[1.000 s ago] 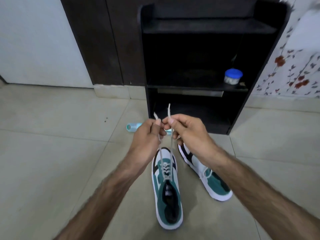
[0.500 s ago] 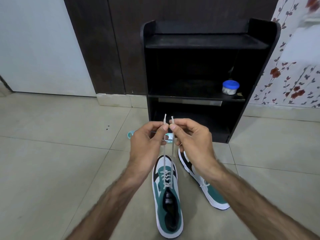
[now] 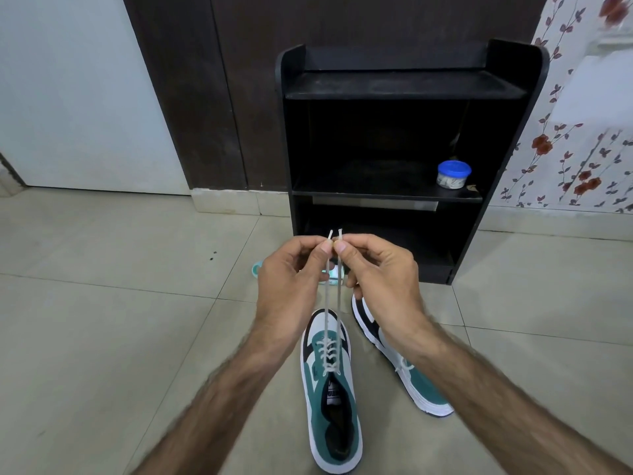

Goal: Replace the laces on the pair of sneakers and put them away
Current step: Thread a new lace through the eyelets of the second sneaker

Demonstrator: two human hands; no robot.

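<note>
A teal, white and black sneaker (image 3: 330,406) lies on the floor tiles, toe pointing away from me. Its grey lace (image 3: 334,303) is threaded through the lower eyelets, and both ends run straight up, side by side. My left hand (image 3: 291,286) pinches the left end near its tip. My right hand (image 3: 380,279) pinches the right end, thumb against thumb. The second sneaker (image 3: 421,382) lies to the right, partly hidden under my right wrist, with a white lace in it.
A black shoe rack (image 3: 411,94) stands against the wall straight ahead. On its middle shelf sits a small tub with a blue lid (image 3: 452,174). A teal-capped object (image 3: 257,268) lies on the floor behind my left hand.
Both hands have drawn the two lace ends together, so their tips stand level and parallel. The view has tilted up, showing more of the rack's top.
</note>
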